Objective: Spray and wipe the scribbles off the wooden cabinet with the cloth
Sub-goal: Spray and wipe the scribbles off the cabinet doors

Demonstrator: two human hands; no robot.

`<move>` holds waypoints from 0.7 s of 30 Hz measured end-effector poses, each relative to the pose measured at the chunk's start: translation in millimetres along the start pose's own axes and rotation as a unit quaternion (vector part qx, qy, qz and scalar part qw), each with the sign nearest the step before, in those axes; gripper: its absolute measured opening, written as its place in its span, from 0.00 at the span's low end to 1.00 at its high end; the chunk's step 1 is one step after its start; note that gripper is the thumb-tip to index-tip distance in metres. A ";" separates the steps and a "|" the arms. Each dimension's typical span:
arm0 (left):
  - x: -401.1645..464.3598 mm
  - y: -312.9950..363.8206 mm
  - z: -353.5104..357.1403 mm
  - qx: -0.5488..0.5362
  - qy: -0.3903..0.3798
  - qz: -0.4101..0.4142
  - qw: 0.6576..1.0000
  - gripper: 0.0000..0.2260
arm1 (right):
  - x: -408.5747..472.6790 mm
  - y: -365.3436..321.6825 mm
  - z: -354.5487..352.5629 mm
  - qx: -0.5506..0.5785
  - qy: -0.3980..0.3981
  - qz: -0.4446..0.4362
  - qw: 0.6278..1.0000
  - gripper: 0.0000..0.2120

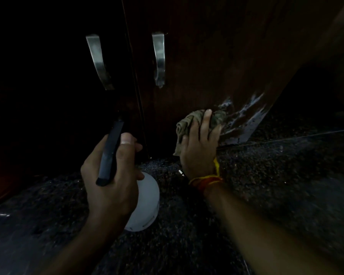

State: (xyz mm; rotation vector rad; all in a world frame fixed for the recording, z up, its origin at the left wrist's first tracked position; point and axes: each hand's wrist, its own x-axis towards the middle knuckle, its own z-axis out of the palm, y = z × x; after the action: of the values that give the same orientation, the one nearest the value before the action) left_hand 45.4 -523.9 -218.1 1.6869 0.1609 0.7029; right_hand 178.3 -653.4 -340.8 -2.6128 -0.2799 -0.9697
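Note:
A dark wooden cabinet (197, 62) with two doors fills the upper view. My right hand (199, 147) holds a bunched greenish cloth (187, 126) against the lower right door. Wet whitish streaks (244, 114) shine on the wood just right of the cloth, near the door's bottom corner. My left hand (111, 175) grips a spray bottle: its black trigger head (111, 151) points up toward the cabinet, and its white body (147, 203) shows below my palm. No scribbles can be made out in the dim light.
Two curved metal handles, the left handle (97, 60) and the right handle (159, 58), hang on either side of the door gap. Dark speckled stone floor (266, 175) runs below the cabinet. A red and yellow thread band circles my right wrist (207, 179).

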 end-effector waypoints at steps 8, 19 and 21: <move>4.1 6.7 -13.0 0.003 0.021 -0.037 0.999 0.33 | 10.1 -44.7 -3.2 0.335 0.033 0.285 0.897 0.30; 2.3 0.3 -18.5 -0.013 0.010 -0.061 0.998 0.40 | 43.5 -20.6 -17.9 0.229 0.087 0.244 0.938 0.31; 3.7 -4.2 -17.9 -0.030 0.017 -0.070 0.997 0.40 | 36.3 -18.7 -14.5 0.249 0.083 0.278 0.924 0.31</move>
State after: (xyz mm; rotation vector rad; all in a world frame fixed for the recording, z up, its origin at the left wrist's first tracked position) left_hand 40.0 -506.0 -219.4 1.5905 0.2781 0.6257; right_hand 191.3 -639.3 -301.9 -1.9592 0.2268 -0.7775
